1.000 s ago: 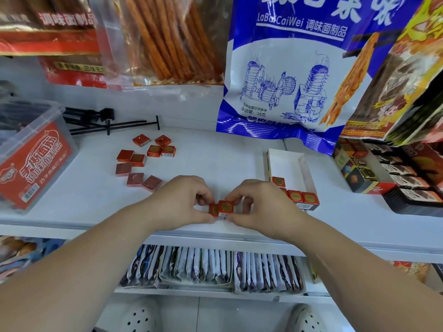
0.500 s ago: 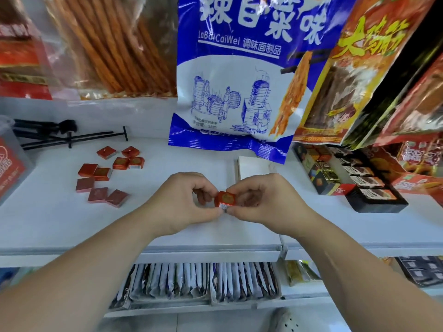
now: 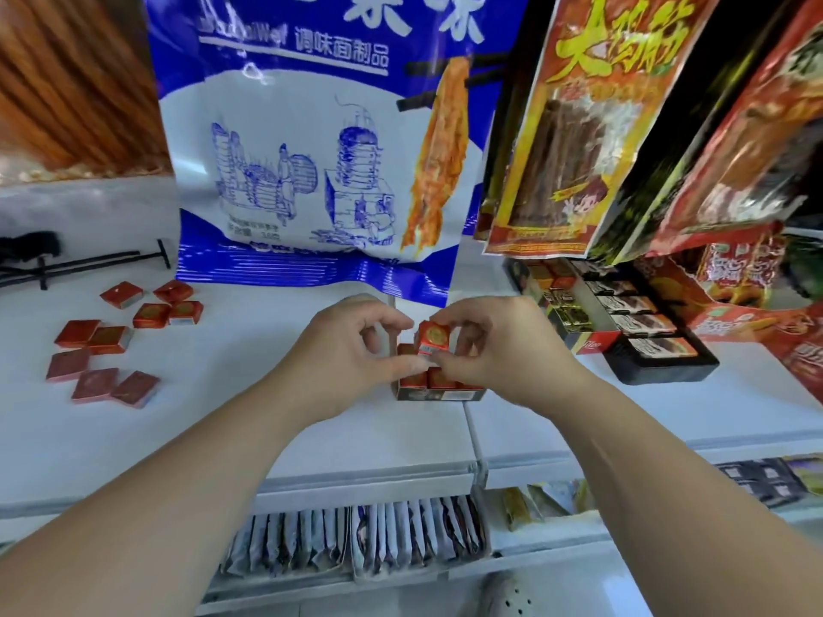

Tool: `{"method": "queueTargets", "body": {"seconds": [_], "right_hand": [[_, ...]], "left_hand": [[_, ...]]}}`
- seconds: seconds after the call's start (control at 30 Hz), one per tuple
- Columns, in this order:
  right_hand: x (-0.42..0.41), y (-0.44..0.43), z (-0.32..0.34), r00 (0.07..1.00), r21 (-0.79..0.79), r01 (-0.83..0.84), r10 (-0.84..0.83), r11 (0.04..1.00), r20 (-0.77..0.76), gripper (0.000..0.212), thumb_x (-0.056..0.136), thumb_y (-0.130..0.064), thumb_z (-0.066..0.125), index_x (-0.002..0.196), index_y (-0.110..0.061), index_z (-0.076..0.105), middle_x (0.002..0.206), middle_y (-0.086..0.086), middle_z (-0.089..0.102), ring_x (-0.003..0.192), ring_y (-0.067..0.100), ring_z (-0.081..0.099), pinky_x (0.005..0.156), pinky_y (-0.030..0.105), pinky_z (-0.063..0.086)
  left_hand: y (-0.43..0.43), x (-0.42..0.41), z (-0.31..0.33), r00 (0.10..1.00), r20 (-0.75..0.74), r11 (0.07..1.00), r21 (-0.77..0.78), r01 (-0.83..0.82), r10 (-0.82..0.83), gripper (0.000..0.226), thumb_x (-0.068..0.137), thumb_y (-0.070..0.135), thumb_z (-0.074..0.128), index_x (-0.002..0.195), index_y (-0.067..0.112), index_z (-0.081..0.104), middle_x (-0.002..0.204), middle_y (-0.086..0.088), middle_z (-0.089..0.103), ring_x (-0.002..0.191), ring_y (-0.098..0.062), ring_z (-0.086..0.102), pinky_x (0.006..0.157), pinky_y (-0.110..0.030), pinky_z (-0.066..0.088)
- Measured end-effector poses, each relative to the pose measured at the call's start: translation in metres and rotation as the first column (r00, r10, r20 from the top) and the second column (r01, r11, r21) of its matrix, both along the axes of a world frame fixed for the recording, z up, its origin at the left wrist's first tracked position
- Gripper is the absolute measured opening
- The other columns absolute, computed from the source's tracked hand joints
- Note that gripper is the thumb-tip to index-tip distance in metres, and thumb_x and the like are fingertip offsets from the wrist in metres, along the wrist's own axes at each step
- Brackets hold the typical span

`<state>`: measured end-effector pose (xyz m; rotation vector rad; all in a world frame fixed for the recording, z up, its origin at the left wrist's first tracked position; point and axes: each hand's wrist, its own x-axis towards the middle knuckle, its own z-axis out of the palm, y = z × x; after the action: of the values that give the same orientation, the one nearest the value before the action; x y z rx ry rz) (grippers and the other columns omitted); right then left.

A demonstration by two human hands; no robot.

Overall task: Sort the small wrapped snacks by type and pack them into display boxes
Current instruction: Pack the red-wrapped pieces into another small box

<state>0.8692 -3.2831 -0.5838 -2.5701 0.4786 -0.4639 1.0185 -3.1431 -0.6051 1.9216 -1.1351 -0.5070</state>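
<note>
My left hand (image 3: pixel 343 354) and my right hand (image 3: pixel 499 349) meet over a small white display box (image 3: pixel 438 395) on the white shelf. Between their fingertips I hold a small red square wrapped snack (image 3: pixel 433 338) with a gold emblem, upright, just above the box. Several red snacks (image 3: pixel 441 379) stand in the box's near end; the rest of the box is hidden by my hands. Several loose red snacks (image 3: pixel 113 336) of the same kind lie scattered on the shelf to the left.
A blue-and-white snack bag (image 3: pixel 311 162) hangs right behind the box; red and yellow bags (image 3: pixel 588 126) hang at right. A black tray of dark packets (image 3: pixel 641 331) sits at right. A black folded stand (image 3: pixel 67 264) lies at back left. Below the shelf edge (image 3: pixel 356 478) are packed sachets (image 3: pixel 356 541).
Both hands moved the red snack up and away from the shelf's front edge to just over the display box. The camera view shifted right, so the loose snacks now sit further left.
</note>
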Motion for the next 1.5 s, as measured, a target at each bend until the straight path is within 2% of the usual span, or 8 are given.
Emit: {"method": "queueTargets", "body": {"seconds": [0.23, 0.43, 0.6, 0.73, 1.1, 1.23, 1.33, 1.5], "right_hand": [[0.005, -0.041, -0.023, 0.981, -0.019, 0.087, -0.089, 0.996, -0.17, 0.042, 0.077, -0.031, 0.081, 0.117, -0.022, 0.07, 0.105, -0.009, 0.072, 0.066, -0.002, 0.059, 0.059, 0.008, 0.04], [0.019, -0.045, -0.021, 0.943, 0.061, 0.041, -0.018, 0.997, -0.332, 0.023, 0.081, -0.027, 0.078, 0.102, -0.032, 0.071, 0.096, -0.015, 0.069, 0.07, -0.003, 0.06, 0.049, 0.008, 0.042], [0.015, -0.047, -0.018, 0.926, 0.17, 0.014, 0.051, 0.985, -0.374, 0.024, 0.086, -0.035, 0.074, 0.11, -0.036, 0.072, 0.102, -0.017, 0.068, 0.078, 0.0, 0.061, 0.059, 0.01, 0.042], [0.01, -0.049, -0.02, 0.94, 0.25, 0.04, 0.049, 0.967, -0.339, 0.022, 0.092, -0.029, 0.064, 0.111, -0.035, 0.073, 0.107, -0.017, 0.067, 0.088, -0.001, 0.061, 0.066, 0.01, 0.045], [0.013, -0.045, -0.034, 0.948, 0.169, 0.136, -0.079, 0.976, -0.307, 0.016, 0.088, -0.033, 0.071, 0.102, -0.03, 0.077, 0.093, -0.017, 0.071, 0.08, 0.001, 0.064, 0.052, 0.003, 0.043], [0.013, -0.04, -0.032, 0.941, 0.141, 0.172, -0.12, 0.975, -0.316, 0.023, 0.091, -0.036, 0.066, 0.112, -0.03, 0.072, 0.096, -0.013, 0.069, 0.081, 0.006, 0.065, 0.061, 0.013, 0.05], [0.013, -0.03, -0.026, 0.944, 0.026, 0.255, -0.244, 0.966, -0.22, 0.025, 0.093, -0.039, 0.061, 0.114, -0.028, 0.07, 0.1, -0.012, 0.07, 0.087, 0.011, 0.064, 0.07, 0.029, 0.057], [0.027, 0.004, -0.018, 0.967, -0.151, 0.236, -0.248, 0.96, -0.066, 0.022, 0.092, -0.042, 0.061, 0.106, -0.029, 0.071, 0.09, -0.016, 0.067, 0.069, 0.005, 0.054, 0.06, 0.024, 0.04]], "left_hand": [[0.001, 0.011, -0.026, 0.984, 0.149, 0.983, 0.166, 0.077, -0.102, 0.076, 0.065, 0.059, 0.08, 0.133, 0.036, 0.057, 0.122, 0.019, 0.04, 0.097, 0.009, 0.043, 0.087, -0.018, 0.041], [0.003, 0.016, -0.036, 0.986, 0.134, 0.99, 0.12, 0.08, -0.096, 0.066, 0.068, 0.053, 0.081, 0.128, 0.037, 0.061, 0.115, 0.018, 0.048, 0.09, 0.019, 0.044, 0.078, -0.013, 0.038], [0.003, 0.017, -0.038, 0.987, 0.121, 0.988, 0.128, 0.089, -0.105, 0.066, 0.069, 0.054, 0.08, 0.13, 0.04, 0.058, 0.115, 0.022, 0.052, 0.09, 0.023, 0.042, 0.077, -0.012, 0.038], [0.001, 0.017, -0.037, 0.99, 0.103, 0.987, 0.136, 0.085, -0.099, 0.066, 0.07, 0.051, 0.081, 0.13, 0.042, 0.057, 0.109, 0.02, 0.056, 0.086, 0.025, 0.043, 0.076, -0.013, 0.039], [-0.001, 0.015, -0.041, 0.995, 0.045, 0.985, 0.157, 0.078, -0.086, 0.073, 0.072, 0.045, 0.081, 0.138, 0.039, 0.051, 0.107, 0.024, 0.062, 0.075, 0.007, 0.049, 0.069, -0.013, 0.039], [0.002, 0.013, -0.039, 0.994, 0.049, 0.982, 0.163, 0.092, -0.101, 0.076, 0.074, 0.046, 0.079, 0.142, 0.04, 0.046, 0.112, 0.024, 0.061, 0.078, 0.005, 0.05, 0.073, -0.015, 0.041], [0.009, 0.011, -0.032, 0.993, 0.082, 0.985, 0.153, 0.073, -0.087, 0.075, 0.076, 0.049, 0.076, 0.142, 0.041, 0.043, 0.119, 0.02, 0.058, 0.085, 0.006, 0.05, 0.08, -0.018, 0.043], [0.04, 0.033, -0.017, 0.966, 0.255, 0.987, 0.143, -0.076, 0.038, 0.053, 0.083, 0.053, 0.068, 0.132, 0.036, 0.055, 0.113, 0.018, 0.054, 0.089, -0.001, 0.048, 0.081, -0.02, 0.039]]}}
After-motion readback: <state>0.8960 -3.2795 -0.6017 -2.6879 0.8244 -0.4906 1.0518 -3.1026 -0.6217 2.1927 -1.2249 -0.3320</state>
